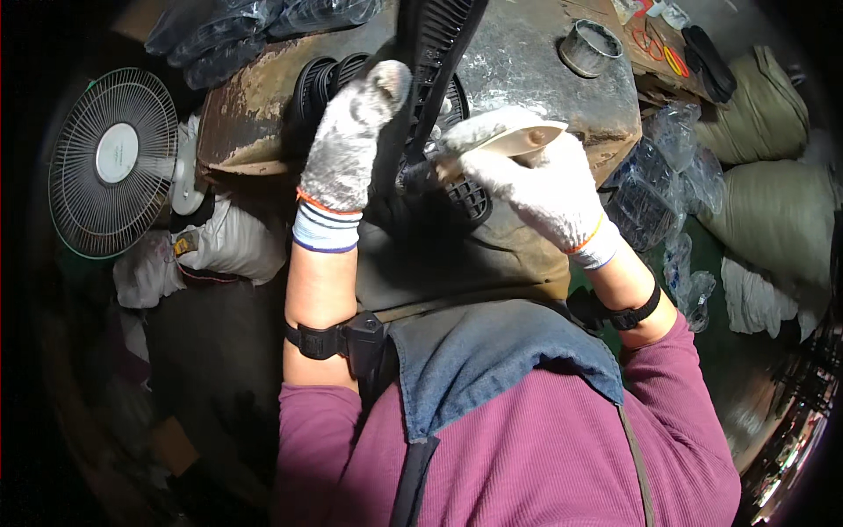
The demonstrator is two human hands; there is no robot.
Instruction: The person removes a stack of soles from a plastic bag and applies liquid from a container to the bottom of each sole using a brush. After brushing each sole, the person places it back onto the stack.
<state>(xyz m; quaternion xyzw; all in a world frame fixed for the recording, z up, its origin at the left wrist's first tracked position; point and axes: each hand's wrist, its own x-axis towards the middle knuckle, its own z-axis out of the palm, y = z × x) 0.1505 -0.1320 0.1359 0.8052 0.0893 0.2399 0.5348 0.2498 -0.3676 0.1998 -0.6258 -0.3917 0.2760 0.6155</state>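
Note:
A long black slotted plastic part (446,42) stands tilted over the near edge of the worktable. My left hand (358,132), in a soiled white knit glove, is closed on its left side; the fingertips are partly hidden. In my gloved right hand (549,180) is a paintbrush (518,140) with a pale wooden handle, gripped near the bristles. Its bristle end points left and lies against the lower part of the black piece. Just below the bristles shows a round black grid piece (470,200), above my lap.
The worn worktable (518,66) carries a metal can (590,48) and black ring-shaped parts (318,86). Black parts in clear plastic (255,31) lie at the back left. A fan (117,156) stands left; stuffed sacks (773,211) and plastic-wrapped bundles (654,198) sit right.

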